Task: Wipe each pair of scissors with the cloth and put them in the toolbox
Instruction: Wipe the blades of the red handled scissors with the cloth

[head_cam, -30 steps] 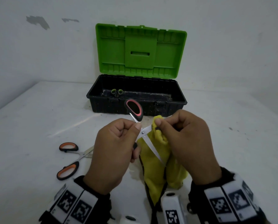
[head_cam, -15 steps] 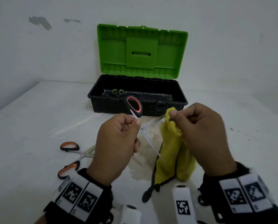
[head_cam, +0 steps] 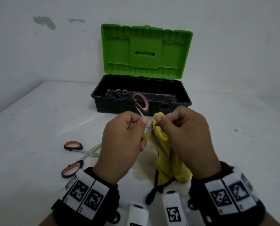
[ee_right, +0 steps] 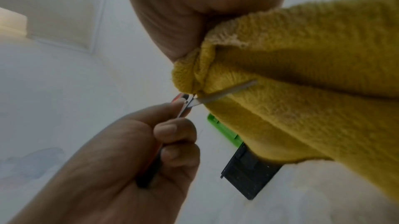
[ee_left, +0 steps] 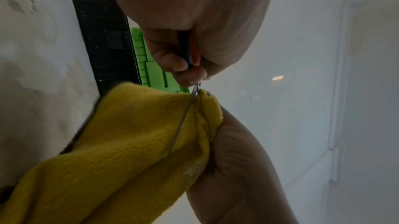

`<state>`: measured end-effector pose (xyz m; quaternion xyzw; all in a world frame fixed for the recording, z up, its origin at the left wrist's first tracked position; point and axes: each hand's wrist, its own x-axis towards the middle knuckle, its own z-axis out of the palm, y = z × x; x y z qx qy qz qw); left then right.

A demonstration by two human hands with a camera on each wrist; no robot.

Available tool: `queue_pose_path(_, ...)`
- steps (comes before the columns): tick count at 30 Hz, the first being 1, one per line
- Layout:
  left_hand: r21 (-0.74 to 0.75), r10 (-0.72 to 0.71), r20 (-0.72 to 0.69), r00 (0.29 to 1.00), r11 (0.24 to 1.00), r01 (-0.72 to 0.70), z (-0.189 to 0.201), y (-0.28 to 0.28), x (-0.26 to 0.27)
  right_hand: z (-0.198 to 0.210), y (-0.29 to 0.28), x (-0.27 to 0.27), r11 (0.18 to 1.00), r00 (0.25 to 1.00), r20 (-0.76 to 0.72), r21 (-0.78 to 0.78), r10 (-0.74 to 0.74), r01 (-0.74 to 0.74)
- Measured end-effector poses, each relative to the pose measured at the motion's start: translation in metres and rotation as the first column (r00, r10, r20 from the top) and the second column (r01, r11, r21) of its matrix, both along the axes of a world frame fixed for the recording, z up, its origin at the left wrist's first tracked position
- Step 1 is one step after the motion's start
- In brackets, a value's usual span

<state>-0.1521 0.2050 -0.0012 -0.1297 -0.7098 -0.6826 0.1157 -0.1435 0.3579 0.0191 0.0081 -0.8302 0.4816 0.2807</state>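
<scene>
Since the previous frame, right hand (head_cam: 186, 137) and yellow cloth (head_cam: 167, 162) have returned to the pivot. Left to right: orange scissors (head_cam: 77, 156) wait on the table (head_cam: 30, 119); left hand (head_cam: 121, 144) clamps the red-handled scissors (head_cam: 140, 104), blades spread for access; right grip pinches cloth around one blade; toolbox (head_cam: 141, 101) stands open behind.

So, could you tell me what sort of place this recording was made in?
Probably a bare indoor room set up for recording rather than a real workshop: a plain white table against a white wall with patches of missing paint, holding little more than an open green-lidded toolbox and scissors.
</scene>
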Motion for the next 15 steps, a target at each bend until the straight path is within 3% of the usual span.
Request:
queue_pose_path(2, -0.008, 0.0, -0.015, 1.0, 1.0, 0.0, 0.0, 0.0, 0.0, 0.0, 0.0, 0.0, 1.0, 1.0, 0.011, -0.007, 0.016, -0.016)
queue_pose_path(7, -0.096, 0.029, -0.099, 0.995, 0.995, -0.039, -0.002, 0.0, 0.004, 0.004, 0.025, -0.014, 0.992, 0.992, 0.078, -0.073, -0.102, 0.108)
queue_pose_path(15, -0.231, 0.062, -0.281, 0.958, 0.964, -0.13, -0.002, 0.002, 0.006, 0.002, -0.007, 0.007, 0.994, 0.994, 0.092, -0.095, 0.054, -0.045)
